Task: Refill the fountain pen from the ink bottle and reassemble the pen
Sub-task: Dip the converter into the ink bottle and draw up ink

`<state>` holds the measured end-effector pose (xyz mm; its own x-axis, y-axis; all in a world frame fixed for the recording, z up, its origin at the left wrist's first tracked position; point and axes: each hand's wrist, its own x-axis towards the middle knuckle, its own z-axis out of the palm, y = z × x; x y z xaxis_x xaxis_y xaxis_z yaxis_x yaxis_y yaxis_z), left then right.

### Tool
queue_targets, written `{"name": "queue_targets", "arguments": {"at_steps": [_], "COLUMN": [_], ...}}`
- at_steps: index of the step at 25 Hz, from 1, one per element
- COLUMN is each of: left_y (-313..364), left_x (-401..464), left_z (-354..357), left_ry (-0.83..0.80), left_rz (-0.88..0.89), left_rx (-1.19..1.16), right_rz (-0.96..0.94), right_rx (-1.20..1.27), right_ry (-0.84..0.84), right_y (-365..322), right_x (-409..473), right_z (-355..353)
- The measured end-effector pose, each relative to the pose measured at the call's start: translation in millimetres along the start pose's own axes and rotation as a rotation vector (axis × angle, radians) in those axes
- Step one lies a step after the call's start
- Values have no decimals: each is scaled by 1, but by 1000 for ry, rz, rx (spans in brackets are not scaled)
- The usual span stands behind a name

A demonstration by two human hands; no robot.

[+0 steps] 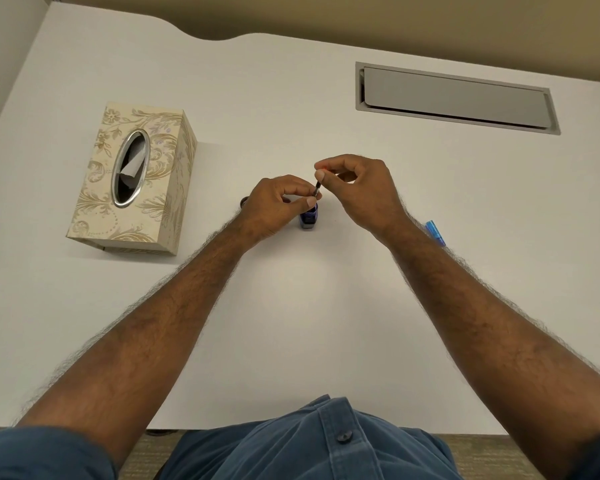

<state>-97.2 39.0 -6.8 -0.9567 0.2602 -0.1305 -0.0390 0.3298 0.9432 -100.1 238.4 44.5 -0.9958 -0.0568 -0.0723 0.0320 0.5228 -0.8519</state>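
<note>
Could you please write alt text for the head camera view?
Both hands work over a blue ink bottle on a white desk: the left hand steadies it, the right hand pinches a thin pen part above it.

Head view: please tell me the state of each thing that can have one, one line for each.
ink bottle: upright on the desk, open, left hand holds it.
pen part: thin, tilted, lower end at the bottle mouth, pinched by right hand.
blue pen piece: lying on the desk, untouched.
tissue box: standing, a tissue showing in its opening.
desk hatch: shut.
</note>
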Motion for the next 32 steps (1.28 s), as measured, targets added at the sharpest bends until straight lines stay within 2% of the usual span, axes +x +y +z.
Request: {"name": "queue_targets", "arguments": {"at_steps": [8, 26, 32], "left_y": [0, 5, 5], "left_x": [-2, -7, -8], "left_z": [1, 2, 3], "left_ry": [12, 25, 29], "left_rz": [8, -12, -12], "left_rx": [-11, -20, -4], "right_rz": [36, -45, 3], "right_rx": [28, 1, 48], "right_ry": [68, 50, 78], "right_y": [-1, -1, 3], "right_x": [-1, -8, -8], "right_z": [7, 5, 7]}}
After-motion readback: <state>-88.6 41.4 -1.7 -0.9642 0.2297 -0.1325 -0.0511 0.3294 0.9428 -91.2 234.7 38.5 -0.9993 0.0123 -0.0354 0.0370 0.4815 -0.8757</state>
